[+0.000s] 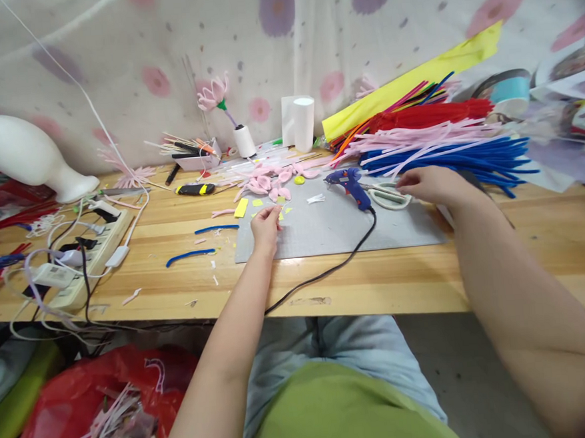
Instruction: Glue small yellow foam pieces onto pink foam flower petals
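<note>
My left hand [267,230] rests low over the left part of the grey mat [304,239], its fingers pinched together. What they hold, if anything, is too small to make out. Around its fingertips lie small yellow scraps [257,203] and pink petal-shaped pieces [279,193]. At the right side of the mat, my right hand [429,186] has its fingers curled at the pale-green handles of a pair of scissors [390,197]. The scissors' blades run behind a blue hot glue gun [351,188] lying on the mat. Short white sticks [316,198] lie between the two hands.
Bundles of blue [449,161], pink and red pipe cleaners are piled at back right. A pink flower [214,94] stands in a white spool. Leftward are a utility knife [195,190], a power strip [94,253] and a foam head [22,154]. The glue gun's cord [326,270] crosses the front edge.
</note>
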